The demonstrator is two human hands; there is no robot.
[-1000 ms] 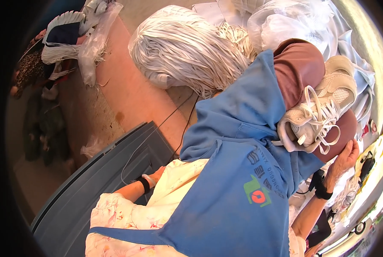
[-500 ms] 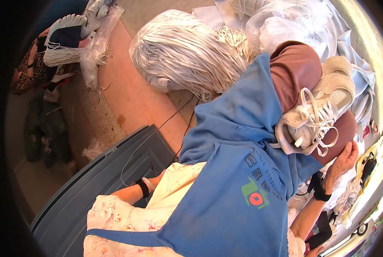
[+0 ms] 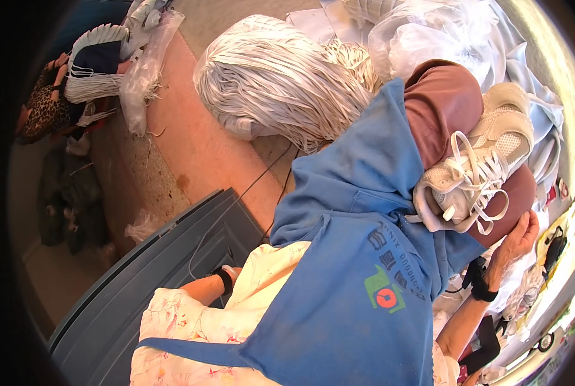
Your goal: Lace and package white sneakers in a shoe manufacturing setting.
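A beige sneaker (image 3: 474, 161) with loosely looped white laces lies across my lap, resting on the brown trousers (image 3: 445, 100) and the edge of my blue apron (image 3: 364, 257). Beside it, my right hand (image 3: 520, 243) lies against the trouser leg near the knee, fingers stretched out, with nothing visible in them and not touching the shoe. My left hand (image 3: 232, 273) is at my left side by the grey panel, mostly covered by my floral garment (image 3: 261, 276); its fingers are hidden. A dark band circles each wrist.
A large bundle of white laces (image 3: 281, 77) lies ahead of my knees, with clear plastic bags (image 3: 429, 38) beyond. A grey panelled board (image 3: 171, 283) and a thin cable (image 3: 242, 193) are at my left. Farther left, another person (image 3: 49, 106) sits near more white laces.
My left forearm and hand have shifted slightly to the right, and the hand is more covered by the garment. The cable beside it has moved. My right hand and the sneaker stay put.
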